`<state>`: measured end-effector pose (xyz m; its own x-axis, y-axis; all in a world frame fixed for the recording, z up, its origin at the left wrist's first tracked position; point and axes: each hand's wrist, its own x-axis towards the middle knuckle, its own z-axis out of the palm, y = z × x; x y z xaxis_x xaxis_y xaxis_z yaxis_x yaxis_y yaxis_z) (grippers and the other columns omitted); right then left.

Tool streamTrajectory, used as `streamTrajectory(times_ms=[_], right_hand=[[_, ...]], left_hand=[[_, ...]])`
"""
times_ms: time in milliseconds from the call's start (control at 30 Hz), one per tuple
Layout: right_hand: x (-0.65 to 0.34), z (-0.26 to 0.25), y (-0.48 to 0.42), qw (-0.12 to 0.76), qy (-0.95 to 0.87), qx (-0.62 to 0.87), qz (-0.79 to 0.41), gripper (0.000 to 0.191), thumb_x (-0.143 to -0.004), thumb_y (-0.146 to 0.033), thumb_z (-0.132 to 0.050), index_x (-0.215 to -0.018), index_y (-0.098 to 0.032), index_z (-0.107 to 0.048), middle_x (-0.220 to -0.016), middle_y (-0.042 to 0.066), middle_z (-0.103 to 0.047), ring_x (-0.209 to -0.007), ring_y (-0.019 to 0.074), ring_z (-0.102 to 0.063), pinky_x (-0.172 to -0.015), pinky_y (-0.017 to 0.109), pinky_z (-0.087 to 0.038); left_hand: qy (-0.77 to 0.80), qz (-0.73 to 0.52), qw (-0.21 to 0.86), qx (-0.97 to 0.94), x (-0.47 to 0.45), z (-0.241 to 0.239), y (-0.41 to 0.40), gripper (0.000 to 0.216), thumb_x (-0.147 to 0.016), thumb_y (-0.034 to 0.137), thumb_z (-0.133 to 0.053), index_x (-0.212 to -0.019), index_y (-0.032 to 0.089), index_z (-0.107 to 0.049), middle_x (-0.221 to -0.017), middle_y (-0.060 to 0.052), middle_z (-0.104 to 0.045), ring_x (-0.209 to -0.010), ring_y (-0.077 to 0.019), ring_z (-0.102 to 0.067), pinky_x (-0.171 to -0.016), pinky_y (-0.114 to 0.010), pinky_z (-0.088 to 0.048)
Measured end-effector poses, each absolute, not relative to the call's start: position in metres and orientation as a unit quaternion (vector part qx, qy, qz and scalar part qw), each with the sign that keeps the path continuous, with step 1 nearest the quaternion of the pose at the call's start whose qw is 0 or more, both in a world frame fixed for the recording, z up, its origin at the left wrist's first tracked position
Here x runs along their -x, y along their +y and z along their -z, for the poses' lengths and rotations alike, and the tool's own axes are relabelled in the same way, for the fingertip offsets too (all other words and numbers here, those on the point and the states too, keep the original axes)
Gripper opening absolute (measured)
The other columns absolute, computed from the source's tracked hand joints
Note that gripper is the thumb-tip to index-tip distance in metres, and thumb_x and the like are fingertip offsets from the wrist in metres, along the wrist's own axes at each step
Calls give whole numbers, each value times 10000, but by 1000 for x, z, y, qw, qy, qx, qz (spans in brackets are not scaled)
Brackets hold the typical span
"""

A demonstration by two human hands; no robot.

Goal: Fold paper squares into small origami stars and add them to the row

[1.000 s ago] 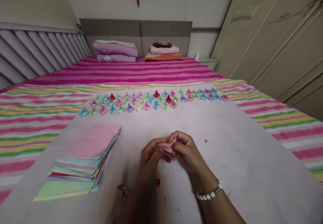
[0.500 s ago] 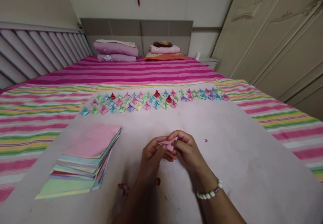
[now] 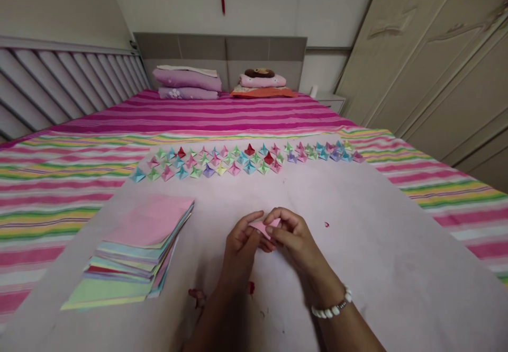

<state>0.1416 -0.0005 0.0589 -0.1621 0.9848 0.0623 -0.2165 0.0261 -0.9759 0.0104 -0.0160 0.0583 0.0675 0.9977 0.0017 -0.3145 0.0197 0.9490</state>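
Note:
My left hand (image 3: 239, 244) and my right hand (image 3: 296, 241) meet over a pale pink board (image 3: 377, 246), both pinching a small folded pink paper piece (image 3: 264, 228) between their fingertips. The right wrist wears a white bead bracelet (image 3: 331, 307). To the left lies a stack of coloured paper squares (image 3: 135, 246), pink on top. Beyond my hands, several small folded paper shapes (image 3: 246, 159) in mixed colours stand in rows along the board's far edge.
The board rests on a bed with a striped pink and multicoloured cover (image 3: 59, 182). Folded pillows (image 3: 186, 82) lie by the headboard. A wardrobe (image 3: 436, 66) stands at the right. Small red scraps (image 3: 326, 225) dot the board.
My fingers have shifted slightly on the pink paper piece, pressing it flatter. The view has tilted a little; the stack and the rows have not moved.

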Motion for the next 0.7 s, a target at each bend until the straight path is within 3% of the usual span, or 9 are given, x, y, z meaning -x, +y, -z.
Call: streamTrajectory(times_ms=[233,367,500,600,700], right_hand=[[-142,-64,0,537,-484,377,-579,306,-676,-247,-731,-965,-194,-646,-507,-77,-497,-393,72,-391,-408,208,-291],[-142,-61,2,538,-495,375,-570,350,-683,-266,-738,-1010,-201,-632,-516,-82,-465,-419,79,-396,-418,210,-294],[-141,-55,2,522,-505,363,-584,376,-695,-291,-752,-1033,-204,-613,-531,-82,-468,-443,85,-412,-449,215,-316],[-141,-55,2,524,-494,357,-595,351,-703,-335,-758,-992,-192,-621,-543,-69,-498,-468,90,-440,-470,219,-322],[-140,-59,2,530,-472,358,-606,250,-718,-367,-747,-821,-171,-630,-558,-35,-559,-483,95,-464,-475,223,-320]], left_hand=[[343,-553,632,-421,-7,-46,-15,357,-823,365,-557,-1094,137,-599,-641,-29,-694,-649,-182,-676,-630,-287,-504],[375,-542,626,-417,-8,-47,-13,354,-800,456,-599,-935,131,-636,-649,-49,-700,-614,-167,-665,-592,-266,-500],[425,-537,597,-419,-10,-55,-12,295,-748,435,-670,-766,145,-621,-584,-29,-684,-534,-140,-630,-549,-243,-487],[440,-540,576,-428,-10,-58,-13,288,-741,434,-674,-749,150,-626,-552,-13,-662,-527,-138,-616,-552,-244,-483],[451,-546,546,-447,-11,-57,-15,260,-762,415,-658,-738,156,-639,-593,-11,-664,-572,-140,-616,-579,-240,-476]])
